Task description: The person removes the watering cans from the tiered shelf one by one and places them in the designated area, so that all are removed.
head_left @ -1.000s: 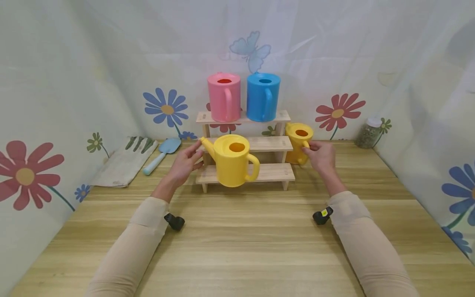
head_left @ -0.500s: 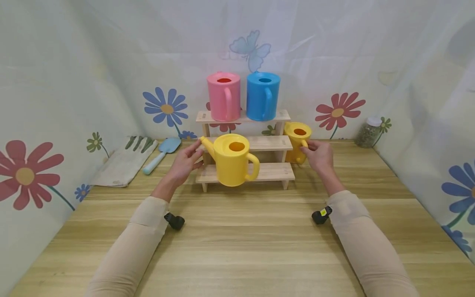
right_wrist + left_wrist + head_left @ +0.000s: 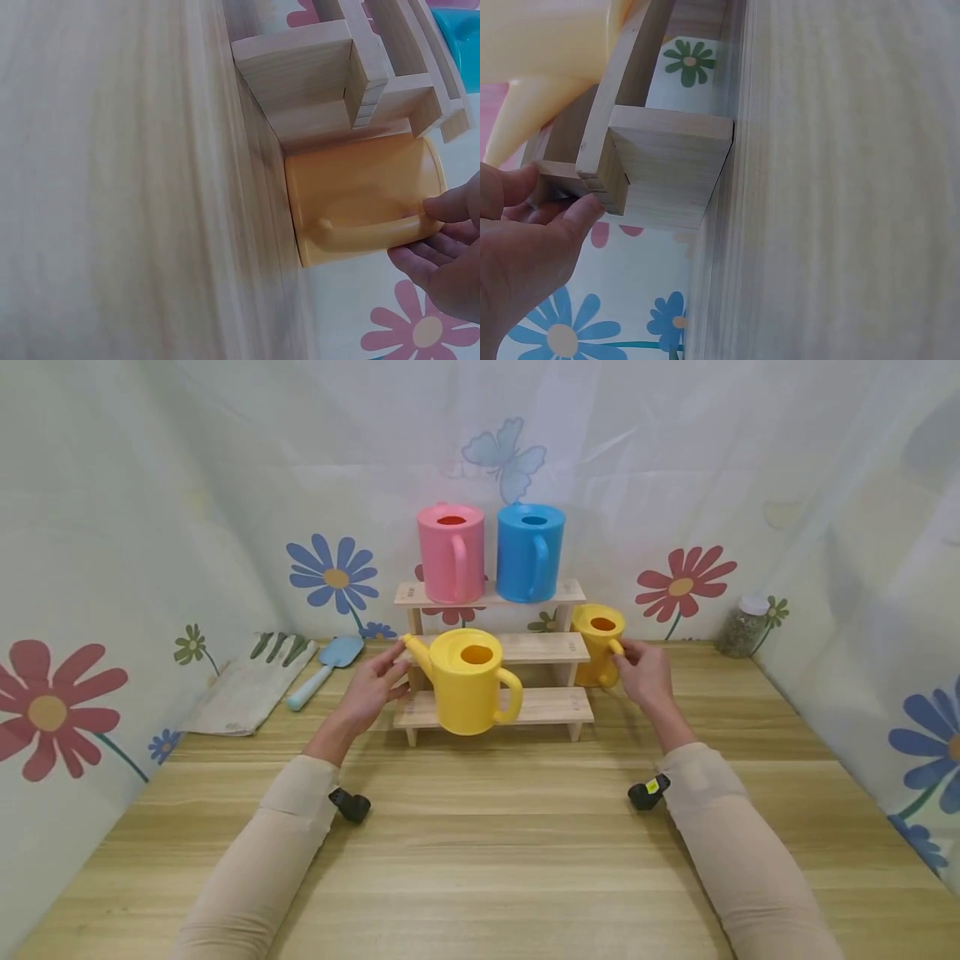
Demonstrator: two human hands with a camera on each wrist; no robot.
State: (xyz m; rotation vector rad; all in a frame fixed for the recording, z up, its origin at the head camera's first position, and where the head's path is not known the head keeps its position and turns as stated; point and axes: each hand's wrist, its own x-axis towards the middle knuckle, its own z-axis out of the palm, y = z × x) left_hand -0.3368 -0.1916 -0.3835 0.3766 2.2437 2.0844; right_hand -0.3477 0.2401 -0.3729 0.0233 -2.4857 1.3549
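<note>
My left hand (image 3: pixel 372 687) grips the left end of the three-step wooden stand (image 3: pixel 555 703) at its middle step, as the left wrist view shows. Close by is the spout of a yellow watering can (image 3: pixel 467 689), which sits on the lowest step with its base over the front edge. Right of the stand, a second yellow watering can (image 3: pixel 596 652) stands upright on the table against the stand's side. My right hand (image 3: pixel 649 678) pinches the upper part of its handle (image 3: pixel 367 234) between thumb and fingers. That can's spout is hidden.
A pink watering can (image 3: pixel 452 556) and a blue watering can (image 3: pixel 529 556) stand on the top step. Cloth gloves (image 3: pixel 247 693) and a blue trowel (image 3: pixel 330 664) lie at the left. A lidded jar (image 3: pixel 742 628) stands at the back right, near the patterned curtain.
The right-hand yellow watering can has shifted slightly left toward the stand, with my right hand on its handle. My left hand keeps its place at the stand. The head view has tilted a little.
</note>
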